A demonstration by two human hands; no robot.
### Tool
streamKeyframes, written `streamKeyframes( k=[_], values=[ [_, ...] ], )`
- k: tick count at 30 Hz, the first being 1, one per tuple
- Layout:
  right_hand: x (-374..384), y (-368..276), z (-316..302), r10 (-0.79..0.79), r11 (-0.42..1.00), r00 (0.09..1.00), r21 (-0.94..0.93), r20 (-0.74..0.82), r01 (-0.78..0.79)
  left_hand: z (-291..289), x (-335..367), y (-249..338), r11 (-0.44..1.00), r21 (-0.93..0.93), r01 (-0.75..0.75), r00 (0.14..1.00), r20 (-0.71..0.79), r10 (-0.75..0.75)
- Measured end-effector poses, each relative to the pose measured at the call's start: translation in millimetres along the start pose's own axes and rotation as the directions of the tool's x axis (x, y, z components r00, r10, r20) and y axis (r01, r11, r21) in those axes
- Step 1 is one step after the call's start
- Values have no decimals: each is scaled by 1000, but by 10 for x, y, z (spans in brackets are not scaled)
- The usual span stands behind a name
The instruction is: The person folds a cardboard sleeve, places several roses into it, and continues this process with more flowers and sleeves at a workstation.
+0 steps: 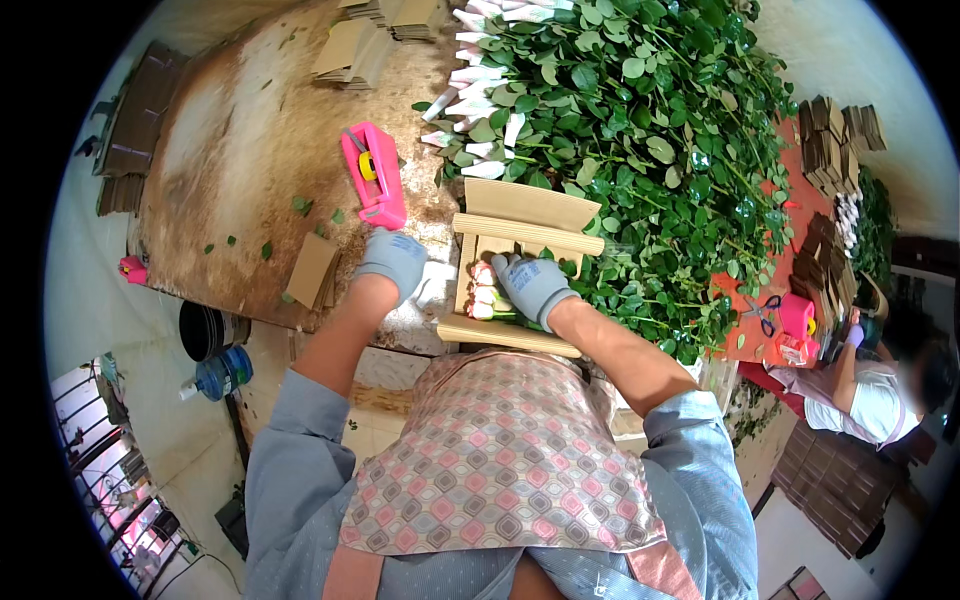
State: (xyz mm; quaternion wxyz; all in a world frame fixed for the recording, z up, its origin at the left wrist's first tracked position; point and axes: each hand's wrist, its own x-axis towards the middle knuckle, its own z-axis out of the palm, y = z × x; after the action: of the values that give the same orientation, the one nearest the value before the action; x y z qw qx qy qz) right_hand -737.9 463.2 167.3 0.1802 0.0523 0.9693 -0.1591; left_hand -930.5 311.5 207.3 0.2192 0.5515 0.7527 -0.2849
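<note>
Both my hands wear grey work gloves. My left hand [393, 262] is closed at the near end of a pink tape dispenser [381, 180] with a yellow core; its fingertips are hidden, so what it pinches does not show. My right hand [537, 286] reaches into a folded corrugated cardboard wrap [530, 234] at the table's front edge. Its fingers curl over a small bunch of roses [482, 292] with pale pink and cream heads, which lies inside with the heads pointing left. The wrap's far flap stands raised, and its near edge [510, 336] lies against my apron.
A large heap of leafy rose stems [640, 130] with white-sleeved heads [478, 95] fills the right side. Cardboard pieces [314, 270] lie left, with stacks [355, 50] behind. Scissors [762, 314] and another pink dispenser [797, 315] lie right, near a co-worker [865, 385].
</note>
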Motion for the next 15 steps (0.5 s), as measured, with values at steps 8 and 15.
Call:
streamKeyframes(
  k=[8,15],
  values=[
    [1,-89,-45,-33,998,999,-56,11,33,-185,-547,630,733,-507,-454,881,-135,453],
    [-39,-48,-24,-47,995,999,-85,22,48,-150,-538,682,767,-555,-322,918,17,397]
  ],
)
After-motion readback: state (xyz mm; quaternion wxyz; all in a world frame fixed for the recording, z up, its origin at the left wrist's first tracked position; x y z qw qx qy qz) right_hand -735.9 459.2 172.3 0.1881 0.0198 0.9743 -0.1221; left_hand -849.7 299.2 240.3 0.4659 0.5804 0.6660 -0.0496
